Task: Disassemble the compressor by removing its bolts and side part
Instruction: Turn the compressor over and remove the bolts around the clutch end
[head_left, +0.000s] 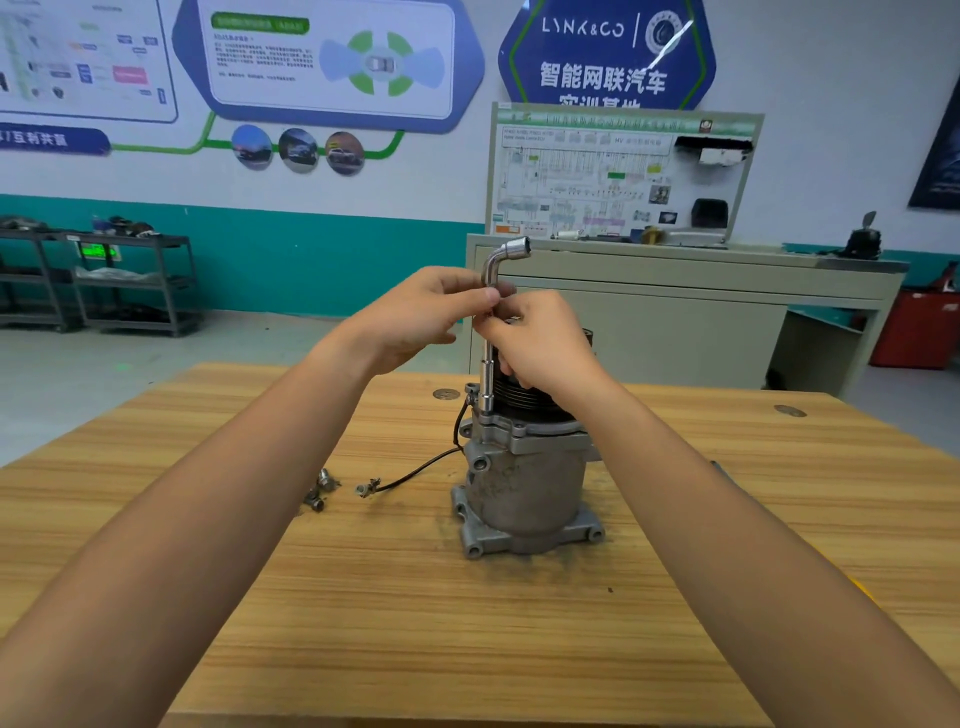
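The compressor (524, 488) is standing upright on the wooden table (363, 623), with an L-shaped socket wrench (489, 371) sitting vertically on its upper flange. The left hand (415, 317) and right hand (540, 348) are both pinching the wrench's shaft, and loose bolts (321, 488) are lying nearby.

The table (363, 597) is showing pale honey-brown wood grain with fine darker streaks running side to side, and a sooty grey smudge is darkening it around the compressor (524, 488). The compressor is showing dull, mottled silver-grey metal below and a black ribbed section on top. The socket wrench (488, 374) is gleaming in bright chrome. The wire (415, 472) is showing black, the loose bolts (319, 491) dull silver. Behind, the wall (363, 270) is wearing white above a teal band, the cabinet (649, 332) is showing pale grey-beige, and a box (914, 327) is glowing red.
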